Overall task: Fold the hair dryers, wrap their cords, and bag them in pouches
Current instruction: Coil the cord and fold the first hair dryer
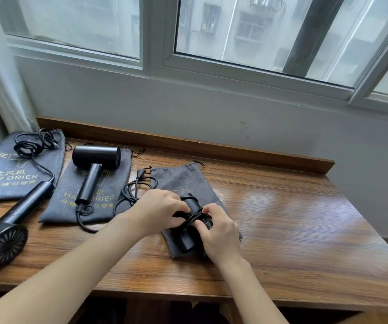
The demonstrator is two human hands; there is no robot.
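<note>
Both hands work at the near middle of the wooden desk (281, 218): the left hand (160, 210) curls over a folded hair dryer (188, 239) lying on its grey pouch (183, 181), while the right hand (218, 232) pinches the cord (194, 215) looped across it. Slack cord (130, 195) trailing left toward the far plug (141, 172) could, by the look of it, snag or let the loops spring loose if tension drops.

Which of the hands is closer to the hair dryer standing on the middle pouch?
Left. The left hand sits just right of the middle hair dryer, on the folded dryer. The right hand is further right, pinching the cord.
</note>
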